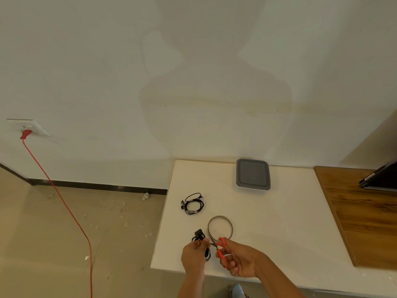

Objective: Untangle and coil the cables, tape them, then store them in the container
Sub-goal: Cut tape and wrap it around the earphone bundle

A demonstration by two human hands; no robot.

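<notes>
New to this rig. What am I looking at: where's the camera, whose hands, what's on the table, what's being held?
There is no robot here. A person wears one wide-angle camera on the head, looking forward and down at their own two bare hands. The left hand grips a coiled black cable. The right hand holds red-handled scissors, with the blades seemingly at a strip pulled from the tape roll. Also on the white table lie a coiled earphone cable and a grey-lidded container near the wall.
</notes>
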